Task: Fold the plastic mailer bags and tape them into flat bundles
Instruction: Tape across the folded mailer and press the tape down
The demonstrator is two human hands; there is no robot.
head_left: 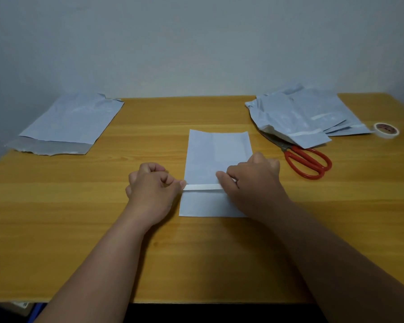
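A smooth, flat, pale blue folded mailer bag [216, 164] lies on the wooden table [103, 206], its long side pointing away, while the curled left hand [153, 185] and right hand [252, 180] each pinch one end of a thin white tape strip [203, 187] stretched sideways between their fingertips.

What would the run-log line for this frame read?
stage: taping | left hand pinches tape strip | right hand presses strip onto folded mailer | scissors, tape roll idle right
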